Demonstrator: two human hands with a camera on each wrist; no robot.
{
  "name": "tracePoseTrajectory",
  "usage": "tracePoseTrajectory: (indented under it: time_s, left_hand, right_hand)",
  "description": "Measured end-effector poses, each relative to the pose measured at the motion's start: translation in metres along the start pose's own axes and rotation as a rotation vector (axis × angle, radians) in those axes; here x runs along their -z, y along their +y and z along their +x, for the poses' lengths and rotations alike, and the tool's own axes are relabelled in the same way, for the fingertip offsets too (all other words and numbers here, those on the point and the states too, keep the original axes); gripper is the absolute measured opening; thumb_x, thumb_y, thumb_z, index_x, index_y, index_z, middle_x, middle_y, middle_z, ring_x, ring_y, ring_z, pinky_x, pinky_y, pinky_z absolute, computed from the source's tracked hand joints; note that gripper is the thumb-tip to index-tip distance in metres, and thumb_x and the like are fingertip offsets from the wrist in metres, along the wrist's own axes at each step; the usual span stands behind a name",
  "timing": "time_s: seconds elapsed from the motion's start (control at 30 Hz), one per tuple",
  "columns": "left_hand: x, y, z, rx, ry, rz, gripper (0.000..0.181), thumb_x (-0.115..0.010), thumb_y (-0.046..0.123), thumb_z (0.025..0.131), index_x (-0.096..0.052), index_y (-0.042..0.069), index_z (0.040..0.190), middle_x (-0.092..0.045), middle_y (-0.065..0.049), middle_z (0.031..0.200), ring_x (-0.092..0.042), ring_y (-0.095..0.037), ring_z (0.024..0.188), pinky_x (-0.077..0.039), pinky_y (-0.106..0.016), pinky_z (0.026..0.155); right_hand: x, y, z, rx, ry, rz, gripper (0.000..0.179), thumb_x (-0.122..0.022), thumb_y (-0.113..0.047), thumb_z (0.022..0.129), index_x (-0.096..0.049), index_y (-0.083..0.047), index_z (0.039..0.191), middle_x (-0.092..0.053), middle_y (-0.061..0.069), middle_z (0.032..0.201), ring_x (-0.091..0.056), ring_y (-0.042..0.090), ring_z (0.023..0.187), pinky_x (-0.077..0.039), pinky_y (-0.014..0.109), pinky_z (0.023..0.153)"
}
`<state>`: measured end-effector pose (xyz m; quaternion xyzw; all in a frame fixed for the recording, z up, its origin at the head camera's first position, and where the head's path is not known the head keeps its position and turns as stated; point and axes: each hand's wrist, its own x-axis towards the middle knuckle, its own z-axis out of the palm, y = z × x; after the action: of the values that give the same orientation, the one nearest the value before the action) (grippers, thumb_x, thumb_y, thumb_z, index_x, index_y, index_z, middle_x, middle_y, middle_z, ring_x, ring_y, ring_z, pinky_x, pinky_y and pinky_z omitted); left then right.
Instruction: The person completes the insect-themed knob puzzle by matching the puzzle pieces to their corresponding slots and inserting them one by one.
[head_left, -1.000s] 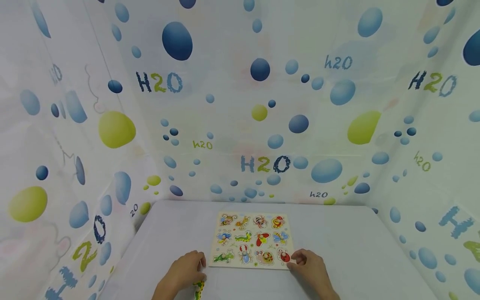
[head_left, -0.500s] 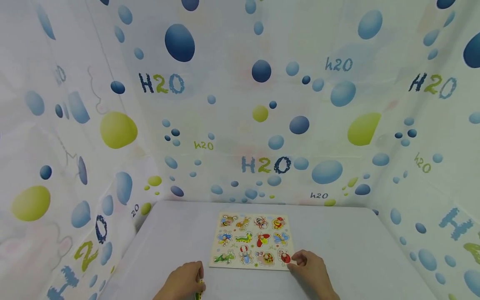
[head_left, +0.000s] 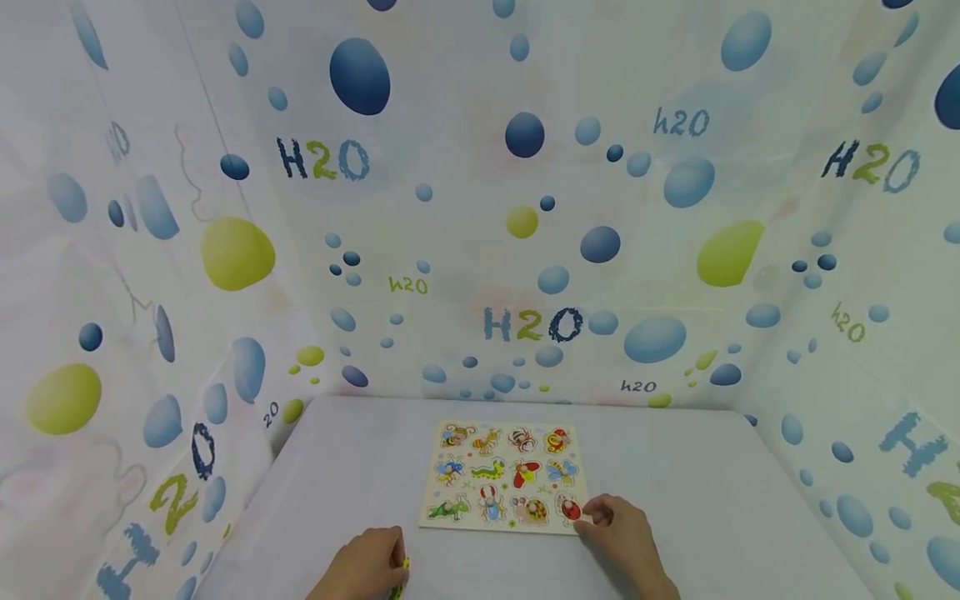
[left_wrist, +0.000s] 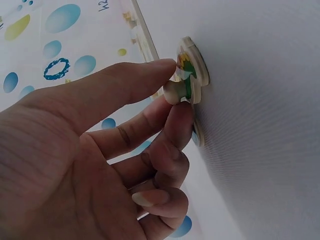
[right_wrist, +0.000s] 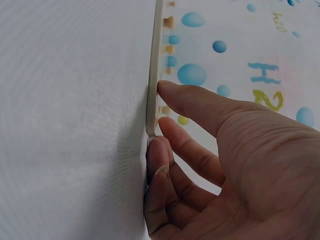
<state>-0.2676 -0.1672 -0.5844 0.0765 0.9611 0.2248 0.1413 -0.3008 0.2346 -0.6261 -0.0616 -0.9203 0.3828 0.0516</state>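
A wooden knob puzzle board (head_left: 480,527) lies flat on the white table, with rows of insect pictures in it. My left hand (head_left: 363,562), left of the board's front corner, pinches the round knob (left_wrist: 172,93) of a green-and-yellow insect piece (left_wrist: 192,62) between thumb and fingers. That piece sits on or very near the tabletop; in the head view the hand covers most of it. Below it in the left wrist view another thin edge shows, partly hidden by the fingers. My right hand (head_left: 622,533) holds the board's front right corner, thumb against the edge, other fingers curled at the table.
The white tabletop (head_left: 675,467) stretches to both sides of the board. Behind and beside it hang white curtains (head_left: 465,150) printed with blue and green drops and H2O lettering.
My left hand has drawn slightly nearer and now covers more of the green-and-yellow piece, taking its knob. The right hand stays at the board's corner.
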Motion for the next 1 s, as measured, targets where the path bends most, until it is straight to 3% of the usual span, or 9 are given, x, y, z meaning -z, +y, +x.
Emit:
tracePoseTrajectory:
  time_s: [0.37, 0.67, 1.0]
  left_hand:
    - [0.002, 0.000, 0.002, -0.023, 0.047, -0.031, 0.026, -0.080, 0.012, 0.083, -0.055, 0.014, 0.077, -0.053, 0.002, 0.067, -0.048, -0.015, 0.062, -0.038, -0.031, 0.056]
    - [0.006, 0.001, 0.003, -0.075, 0.143, 0.007, 0.018, -0.076, 0.009, 0.083, -0.060, 0.017, 0.082, -0.051, 0.003, 0.073, -0.046, -0.014, 0.066, -0.040, -0.031, 0.059]
    - [0.009, 0.002, 0.013, -0.119, 0.229, -0.068, 0.012, -0.074, 0.008, 0.090, -0.065, 0.016, 0.093, -0.054, 0.004, 0.086, -0.049, -0.011, 0.078, -0.046, -0.030, 0.068]
  right_hand:
    - [0.003, -0.001, 0.006, 0.013, 0.014, 0.002, 0.025, -0.092, -0.023, 0.077, -0.073, -0.014, 0.091, -0.059, -0.003, 0.082, -0.053, 0.013, 0.075, -0.042, 0.027, 0.065]
    - [0.002, 0.001, 0.004, 0.010, 0.009, -0.004, 0.025, -0.092, -0.023, 0.077, -0.074, -0.014, 0.091, -0.058, -0.003, 0.082, -0.053, 0.013, 0.075, -0.042, 0.027, 0.065]
    - [0.001, 0.000, 0.000, 0.014, -0.001, 0.000, 0.028, -0.093, -0.025, 0.076, -0.073, -0.013, 0.092, -0.059, -0.003, 0.082, -0.053, 0.013, 0.075, -0.041, 0.027, 0.065]
